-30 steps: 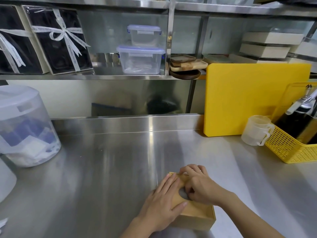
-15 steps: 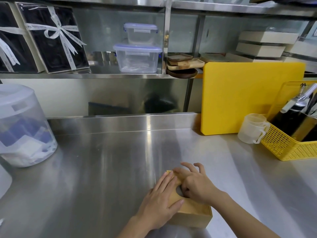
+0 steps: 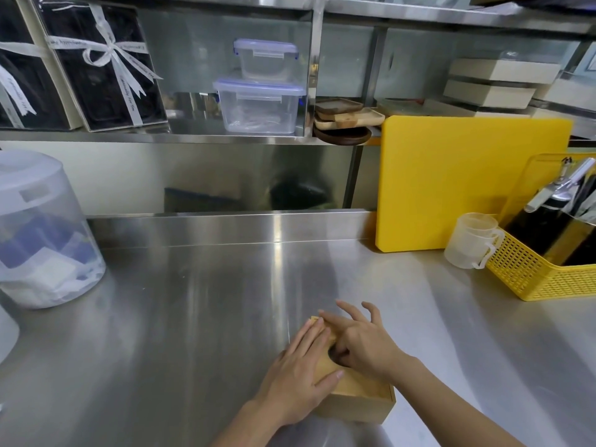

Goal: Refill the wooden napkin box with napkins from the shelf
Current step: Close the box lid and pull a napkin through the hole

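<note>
A light wooden napkin box [image 3: 358, 400] lies on the steel counter [image 3: 193, 317] near its front edge. Its top has a dark oval opening. My left hand [image 3: 300, 372] rests flat on the box's left side, thumb along the top. My right hand [image 3: 364, 343] sits over the opening with some fingers dipping into it and the others spread. No napkins show in or near the box. The shelf [image 3: 161, 137] above the counter shows no napkins that I can make out.
A round lidded plastic tub [image 3: 42, 233] stands at the left. A yellow cutting board [image 3: 467, 185] leans on the back wall; beside it are a clear measuring cup [image 3: 472, 240] and a yellow basket [image 3: 548, 272] with bottles. Clear containers [image 3: 261, 101] sit on the shelf.
My right hand's fingers have spread and lifted somewhat over the box opening. The left hand stays flat on the box. The view has shifted slightly.
</note>
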